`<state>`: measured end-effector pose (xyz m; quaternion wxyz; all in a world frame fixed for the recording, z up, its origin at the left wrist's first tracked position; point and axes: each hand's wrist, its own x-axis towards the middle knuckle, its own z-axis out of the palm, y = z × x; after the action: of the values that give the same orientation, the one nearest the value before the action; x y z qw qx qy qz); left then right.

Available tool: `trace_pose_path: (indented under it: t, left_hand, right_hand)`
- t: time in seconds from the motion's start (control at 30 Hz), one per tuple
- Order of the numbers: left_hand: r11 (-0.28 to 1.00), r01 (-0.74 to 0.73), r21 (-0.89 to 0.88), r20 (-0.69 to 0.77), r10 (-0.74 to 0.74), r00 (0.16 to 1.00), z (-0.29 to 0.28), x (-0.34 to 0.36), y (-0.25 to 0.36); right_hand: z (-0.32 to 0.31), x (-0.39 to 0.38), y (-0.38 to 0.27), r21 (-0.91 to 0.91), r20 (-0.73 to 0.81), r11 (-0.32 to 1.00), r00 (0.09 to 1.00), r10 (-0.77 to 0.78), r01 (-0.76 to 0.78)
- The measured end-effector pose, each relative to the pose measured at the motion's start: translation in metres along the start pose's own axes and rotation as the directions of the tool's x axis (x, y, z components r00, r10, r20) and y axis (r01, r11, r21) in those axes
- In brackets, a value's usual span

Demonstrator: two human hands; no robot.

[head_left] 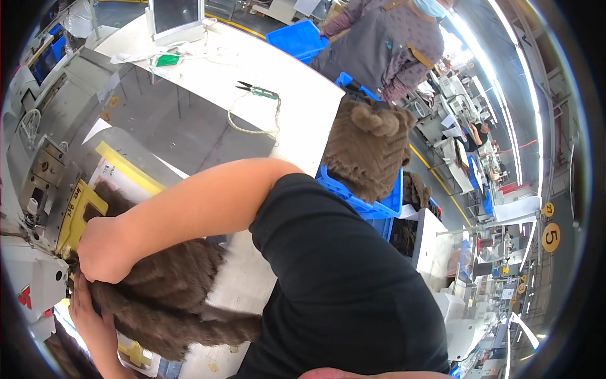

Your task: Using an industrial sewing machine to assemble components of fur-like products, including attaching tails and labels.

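A brown fur piece [167,275] is spread over the work table at the sewing machine [41,278], at the left. My right arm reaches across it. My right hand [107,249] is closed at the fur's edge close to the machine head, its fingertips hidden from view. Just below it, my left hand [91,319] lies along the fur with its fingers stretched toward the same spot, some dark fur between thumb and fingers. A yellow plate [82,211] with handwriting sits on the machine beside my right hand. The needle area is hidden by my hands.
Thread snips [257,90] on a cord lie on the white tabletop [252,60]. Blue crates [363,205] stand beyond the table's right edge, stacked with brown fur pieces [366,148]. Another person [385,47] stands behind, touching a blue bin [297,39]. Sewing stations line the right.
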<state>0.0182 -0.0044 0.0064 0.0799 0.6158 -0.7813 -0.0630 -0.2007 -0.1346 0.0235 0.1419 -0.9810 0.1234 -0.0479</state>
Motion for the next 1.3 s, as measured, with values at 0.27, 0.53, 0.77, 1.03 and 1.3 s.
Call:
trace_pose_path:
  t: [0.27, 0.53, 0.77, 1.03, 1.3]
  left_hand:
    - [1.000, -0.003, -0.022, 0.049, 0.004, 0.999, -0.002, -0.004, 0.006]
    - [1.000, 0.028, 0.000, 0.007, -0.028, 1.000, 0.009, -0.007, 0.005]
    - [0.998, 0.023, -0.062, 0.010, -0.022, 1.000, 0.009, 0.000, 0.006]
    - [1.000, -0.019, -0.021, -0.045, 0.018, 0.999, 0.005, -0.007, 0.005]
    - [0.995, 0.097, -0.023, -0.005, -0.097, 0.995, 0.011, -0.003, 0.014]
  right_hand:
    - [-0.004, -0.005, -0.008, -0.060, 0.022, 0.998, 1.000, -0.017, 0.018]
    - [-0.013, -0.007, -0.010, -0.090, 0.103, 0.996, 0.995, 0.011, -0.002]
    - [-0.012, -0.007, -0.004, -0.096, 0.141, 0.995, 0.990, 0.012, 0.002]
    - [0.008, 0.004, 0.001, -0.001, 0.058, 0.999, 0.998, -0.038, 0.038]
    - [0.002, -0.034, -0.007, -0.046, -0.079, 0.999, 0.997, 0.015, -0.018]
